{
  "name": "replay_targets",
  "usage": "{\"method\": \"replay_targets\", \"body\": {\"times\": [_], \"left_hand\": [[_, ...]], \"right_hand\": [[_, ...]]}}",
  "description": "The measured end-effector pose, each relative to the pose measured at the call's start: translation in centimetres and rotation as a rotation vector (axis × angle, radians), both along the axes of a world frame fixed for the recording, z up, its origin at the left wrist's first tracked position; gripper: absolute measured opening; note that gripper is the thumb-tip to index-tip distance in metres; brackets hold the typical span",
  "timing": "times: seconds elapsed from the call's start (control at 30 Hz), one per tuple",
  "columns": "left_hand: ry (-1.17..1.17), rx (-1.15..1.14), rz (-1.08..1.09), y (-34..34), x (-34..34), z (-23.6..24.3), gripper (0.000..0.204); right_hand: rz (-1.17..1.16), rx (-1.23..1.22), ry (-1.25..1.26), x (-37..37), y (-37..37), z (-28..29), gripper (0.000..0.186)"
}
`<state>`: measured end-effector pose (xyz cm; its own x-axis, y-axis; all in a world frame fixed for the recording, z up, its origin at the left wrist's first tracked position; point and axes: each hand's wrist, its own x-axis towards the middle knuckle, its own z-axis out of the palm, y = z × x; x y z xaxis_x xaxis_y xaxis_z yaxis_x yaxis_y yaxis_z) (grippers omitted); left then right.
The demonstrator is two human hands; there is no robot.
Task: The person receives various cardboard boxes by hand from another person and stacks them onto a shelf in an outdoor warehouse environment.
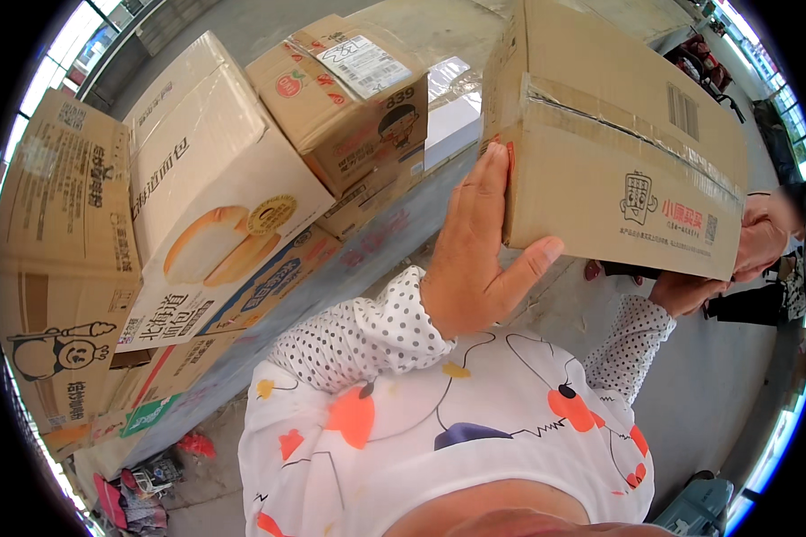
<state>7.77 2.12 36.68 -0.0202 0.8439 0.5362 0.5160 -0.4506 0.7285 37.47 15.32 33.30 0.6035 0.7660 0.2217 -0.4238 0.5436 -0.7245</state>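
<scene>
A large sealed cardboard box with a printed cartoon figure and taped seam fills the upper right. My left hand holds its left end, fingertips on the side and thumb along the lower edge. My right hand grips under the lower right of the same box, its fingertips partly hidden. To my left, several stacked cartons sit on a long raised bluish-grey surface: a brown one, a pale one with a bread picture and a smaller brown one with a white label.
Another person is close behind the held box at right, mostly hidden, with dark trousers and a shoe showing below. A teal object lies at the lower right. Red plastic and assorted items lie on the floor at lower left.
</scene>
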Motion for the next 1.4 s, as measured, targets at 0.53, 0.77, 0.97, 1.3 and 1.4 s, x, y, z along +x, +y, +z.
{"method": "replay_targets", "body": {"times": [0.53, 0.77, 0.97, 1.3, 1.4], "left_hand": [[-0.102, -0.281, 0.413, 13.3, -2.5, -3.0, 0.081], [0.278, -0.154, 0.559, 13.2, -2.2, -1.7, 0.082], [0.611, -0.159, 0.494, 12.2, -2.6, -0.1, 0.070], [1.084, -0.134, 0.696, 13.4, -4.1, -0.6, 0.047], [1.113, -0.136, 0.695, 14.1, -4.8, -0.3, 0.047]], "right_hand": [[0.492, -0.018, -0.091, -9.5, 27.5, -8.7, 0.060], [0.649, -0.119, -0.055, -14.8, 31.9, -14.0, 0.059], [0.613, -0.050, -0.149, -16.6, 31.6, -12.1, 0.049], [0.411, -0.149, -0.368, -16.3, 30.7, -11.3, 0.042], [0.456, -0.111, -0.339, -16.4, 31.4, -10.9, 0.036]]}}
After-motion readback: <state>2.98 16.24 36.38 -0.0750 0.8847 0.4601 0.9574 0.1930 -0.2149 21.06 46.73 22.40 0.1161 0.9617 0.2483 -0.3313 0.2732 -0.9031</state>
